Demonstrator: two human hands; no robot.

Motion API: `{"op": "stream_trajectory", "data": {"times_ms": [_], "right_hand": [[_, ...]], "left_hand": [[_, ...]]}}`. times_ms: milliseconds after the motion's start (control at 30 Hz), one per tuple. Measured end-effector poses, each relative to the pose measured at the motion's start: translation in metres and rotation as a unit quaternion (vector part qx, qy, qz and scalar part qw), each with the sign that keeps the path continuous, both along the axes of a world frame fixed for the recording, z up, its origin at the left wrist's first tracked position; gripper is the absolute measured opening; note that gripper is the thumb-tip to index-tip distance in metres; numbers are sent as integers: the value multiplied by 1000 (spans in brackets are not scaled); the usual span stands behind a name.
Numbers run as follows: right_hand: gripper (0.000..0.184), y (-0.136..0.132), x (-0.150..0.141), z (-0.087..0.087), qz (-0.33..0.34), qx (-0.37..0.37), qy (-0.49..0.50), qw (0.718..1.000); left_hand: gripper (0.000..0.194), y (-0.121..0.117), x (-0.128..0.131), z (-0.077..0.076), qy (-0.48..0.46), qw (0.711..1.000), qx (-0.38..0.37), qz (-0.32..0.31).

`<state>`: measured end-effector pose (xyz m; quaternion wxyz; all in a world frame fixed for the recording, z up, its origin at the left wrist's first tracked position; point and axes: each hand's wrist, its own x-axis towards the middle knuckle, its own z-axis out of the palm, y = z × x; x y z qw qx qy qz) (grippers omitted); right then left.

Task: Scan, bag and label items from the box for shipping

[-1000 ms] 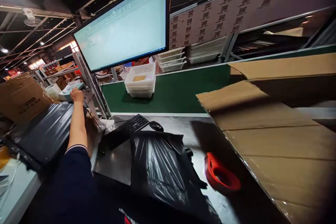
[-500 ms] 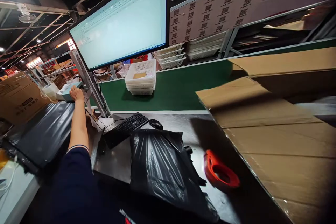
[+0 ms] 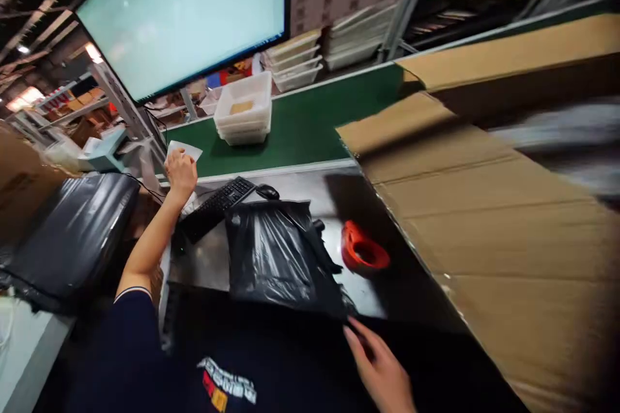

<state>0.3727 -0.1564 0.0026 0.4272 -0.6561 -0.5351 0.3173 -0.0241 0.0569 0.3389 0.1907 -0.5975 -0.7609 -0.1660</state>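
My left hand is raised beside the monitor stand, its fingers closed on a small white paper slip. On the metal bench lies a black plastic mailer bag, filled and creased. At the bag's lower right corner is my right hand, thumb and forefinger brought close together on the corner. Motion blur softens both hands. Right of the bag sits a red tape dispenser. Behind it are a black keyboard and a mouse.
A large open cardboard box takes up the right side. The monitor hangs above the bench. White baskets are stacked on the green conveyor. Another black plastic package and a light-blue box are at left.
My left hand has come right from the light-blue box, now with a white paper slip. My right hand has entered from below at the bag's corner. The view has shifted.
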Motion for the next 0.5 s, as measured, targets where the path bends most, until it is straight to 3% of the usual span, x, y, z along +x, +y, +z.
{"op": "stream_trajectory", "data": {"times_ms": [67,100,200,233,300,367,400,433,467,500], "right_hand": [[64,20,-14,18,34,1,44,998],[69,33,-20,29,57,24,54,997],[98,70,-35,59,132,73,61,987],[101,79,-39,65,167,72,66,981],[83,87,-45,69,238,35,93,966],[57,86,-51,63,274,-33,147,950],[53,85,-53,57,272,-67,178,943],[54,83,-56,50,256,-97,205,940],[56,82,-59,43,227,-119,218,942],[59,83,-62,36,191,-135,215,948]], "left_hand": [[17,-42,47,-30,-72,987,-45,-133],[12,-64,66,-45,-125,968,-83,-201],[7,-123,99,-86,-334,853,-210,-343],[11,-136,104,-100,-407,804,-245,-358],[24,-149,107,-129,-537,709,-294,-349],[37,-146,103,-155,-631,630,-323,-316],[42,-140,100,-168,-663,598,-334,-300],[44,-132,97,-179,-684,577,-344,-284],[43,-121,94,-190,-690,573,-352,-269],[39,-108,91,-201,-671,597,-358,-255]]}}
